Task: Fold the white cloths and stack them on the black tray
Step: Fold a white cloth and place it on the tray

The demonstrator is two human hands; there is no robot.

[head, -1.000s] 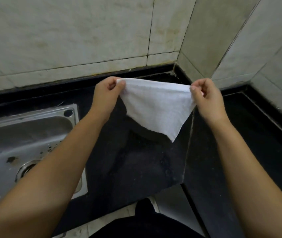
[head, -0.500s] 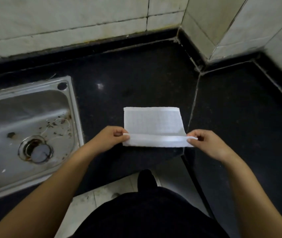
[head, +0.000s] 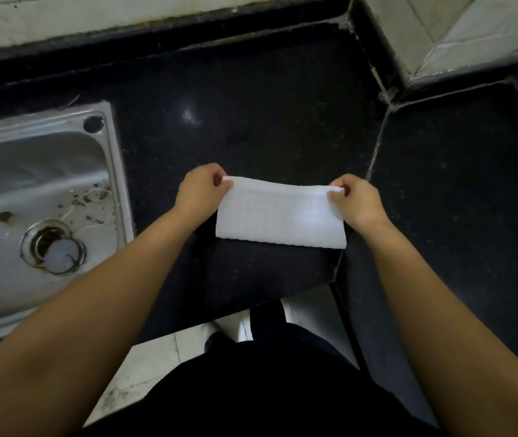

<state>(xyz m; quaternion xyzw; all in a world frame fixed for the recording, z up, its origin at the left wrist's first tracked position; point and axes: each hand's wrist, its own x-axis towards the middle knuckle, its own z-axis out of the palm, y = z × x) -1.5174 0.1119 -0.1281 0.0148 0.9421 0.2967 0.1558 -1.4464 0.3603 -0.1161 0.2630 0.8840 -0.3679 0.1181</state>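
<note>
Cloth (head: 279, 214) right of sink (head: 43, 197)

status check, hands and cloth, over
Left hand and right hand pinch far corners of white cloth, folded on black counter. No tray in view. Nothing obstructing.

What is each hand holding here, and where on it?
Both pinch the white cloth: left hand its far left corner, right hand its far right corner.
</note>
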